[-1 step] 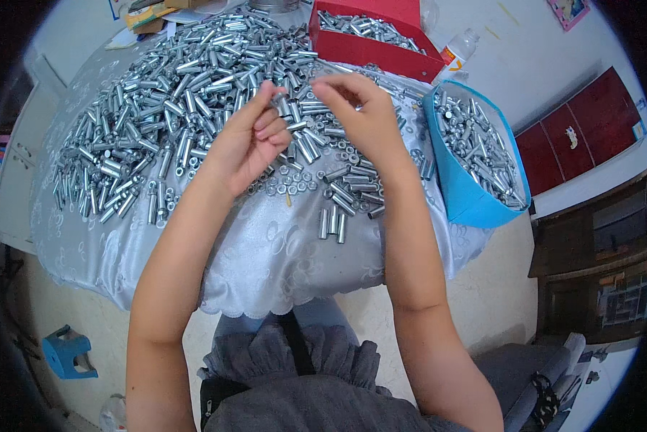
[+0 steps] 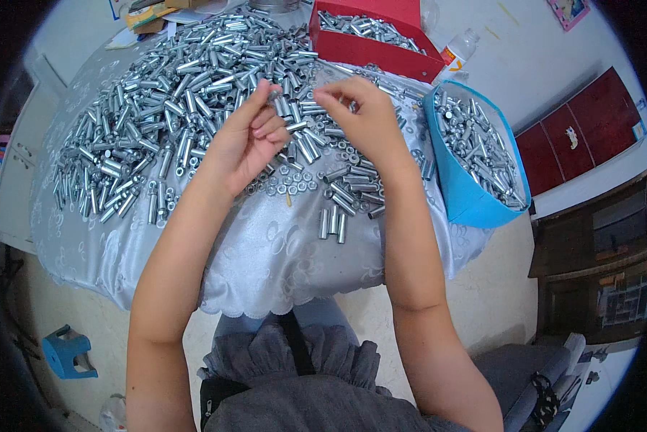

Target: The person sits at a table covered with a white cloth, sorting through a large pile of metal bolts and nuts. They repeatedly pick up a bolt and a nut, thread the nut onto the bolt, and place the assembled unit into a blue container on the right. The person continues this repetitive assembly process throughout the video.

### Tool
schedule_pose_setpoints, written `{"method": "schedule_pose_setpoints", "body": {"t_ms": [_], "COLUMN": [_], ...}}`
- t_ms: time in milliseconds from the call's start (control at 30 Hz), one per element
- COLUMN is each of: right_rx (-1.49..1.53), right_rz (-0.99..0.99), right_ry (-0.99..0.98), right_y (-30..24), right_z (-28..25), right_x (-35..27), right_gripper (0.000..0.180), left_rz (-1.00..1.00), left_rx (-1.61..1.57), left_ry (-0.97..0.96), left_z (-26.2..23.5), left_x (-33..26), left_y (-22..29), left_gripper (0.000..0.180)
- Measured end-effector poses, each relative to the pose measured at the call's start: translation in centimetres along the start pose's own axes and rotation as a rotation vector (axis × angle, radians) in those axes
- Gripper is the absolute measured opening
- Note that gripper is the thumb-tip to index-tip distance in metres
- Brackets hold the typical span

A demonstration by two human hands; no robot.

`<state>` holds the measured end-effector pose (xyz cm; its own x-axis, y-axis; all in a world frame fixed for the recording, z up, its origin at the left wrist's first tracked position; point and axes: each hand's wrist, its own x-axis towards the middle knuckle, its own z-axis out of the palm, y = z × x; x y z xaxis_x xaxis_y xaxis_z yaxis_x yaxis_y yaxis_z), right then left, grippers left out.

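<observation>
Over the front of a heap of metal sleeves and bolts [image 2: 201,79], my left hand [image 2: 251,137] is closed, palm up. Its thumb and index finger pinch something small and shiny that I cannot make out among the parts behind. A short gap to the right, my right hand [image 2: 363,115] is bent down with thumb and fingertips together; whatever they hold, if anything, is hidden. Loose hex nuts [image 2: 291,183] lie below and between the hands. Several metal sleeves [image 2: 333,222] rest near my right forearm on the silvery tablecloth [image 2: 287,252].
A blue fabric bin [image 2: 475,205] full of metal parts stands at the right table edge. Behind are an open red box [image 2: 374,54] of similar parts and a clear plastic bottle [image 2: 460,50]. A blue stool [image 2: 68,353] sits on the floor at lower left.
The fingertips of both hands have shifted slightly, the right ones a little downward. The forearms and the parts on the table look the same.
</observation>
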<state>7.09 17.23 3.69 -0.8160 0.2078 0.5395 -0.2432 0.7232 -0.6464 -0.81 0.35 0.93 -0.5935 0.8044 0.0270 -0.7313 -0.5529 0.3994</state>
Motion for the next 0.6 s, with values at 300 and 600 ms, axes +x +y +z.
{"method": "schedule_pose_setpoints", "body": {"t_ms": [300,600], "right_rx": [-0.288,-0.21], "right_rz": [0.109,0.106], "right_ry": [-0.301,-0.173], "right_y": [2.7,1.9], "right_z": [1.0,1.0], "right_x": [-0.7,-0.3], "right_gripper": [0.015,0.018], "left_rz": [0.033,-0.034], "left_rx": [-0.066,0.098], "left_ry": [0.06,0.1], "left_z": [0.1,0.2], "left_x": [-0.2,-0.2], "left_y": [0.6,0.0], "left_gripper": [0.014,0.018]}}
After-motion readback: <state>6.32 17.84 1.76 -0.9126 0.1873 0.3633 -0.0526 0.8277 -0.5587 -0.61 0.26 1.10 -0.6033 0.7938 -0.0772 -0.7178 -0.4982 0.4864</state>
